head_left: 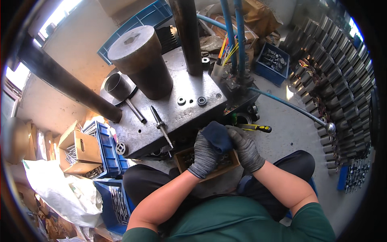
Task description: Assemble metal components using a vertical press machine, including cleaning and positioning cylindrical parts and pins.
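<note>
A dark blue cloth point(218, 136) is bunched between my two hands in front of the steel press. My left hand point(203, 156), in a grey knit glove, is closed on its left side. From the right, my right hand point(247, 150), gloved alike, grips the cloth with curled fingers. Whatever the cloth may wrap is hidden. Below my hands stands a shallow brown box point(212, 175) holding small metal parts. On the press bed point(189, 88) a stepped metal shaft point(160, 125) lies over the front edge, beside a metal rod point(135, 110) and two small bearings point(201, 101).
A thick round ram point(142, 60) and steel columns point(188, 40) rise from the press. A long lever point(294, 108) with a ball end crosses on the right, near stacked metal cylinders point(342, 72). Blue crates point(105, 147) stand left. A yellow-black handled tool point(258, 128) lies near my right hand.
</note>
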The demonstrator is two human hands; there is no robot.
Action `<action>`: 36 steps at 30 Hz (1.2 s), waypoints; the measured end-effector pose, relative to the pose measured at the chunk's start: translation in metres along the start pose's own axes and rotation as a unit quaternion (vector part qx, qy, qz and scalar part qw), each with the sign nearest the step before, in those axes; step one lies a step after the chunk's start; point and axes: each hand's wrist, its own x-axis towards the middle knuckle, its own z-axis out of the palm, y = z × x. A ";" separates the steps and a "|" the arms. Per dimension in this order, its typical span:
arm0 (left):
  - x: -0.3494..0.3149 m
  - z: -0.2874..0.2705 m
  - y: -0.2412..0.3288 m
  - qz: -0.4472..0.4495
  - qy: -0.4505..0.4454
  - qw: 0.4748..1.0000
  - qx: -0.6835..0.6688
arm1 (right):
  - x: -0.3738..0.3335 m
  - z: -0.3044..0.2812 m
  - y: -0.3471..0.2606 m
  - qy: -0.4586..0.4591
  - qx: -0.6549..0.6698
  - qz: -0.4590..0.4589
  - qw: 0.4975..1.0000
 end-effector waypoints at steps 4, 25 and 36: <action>-0.005 0.009 0.001 -0.010 0.116 0.984 -0.133 | -0.006 0.012 0.007 -0.027 -0.056 -0.025 0.998; -0.020 0.016 0.010 -0.013 0.143 0.984 -0.106 | -0.001 0.008 0.018 -0.039 0.045 -0.130 0.990; -0.026 0.011 0.010 -0.042 0.131 0.970 -0.201 | 0.003 0.000 0.006 -0.048 0.070 -0.043 0.995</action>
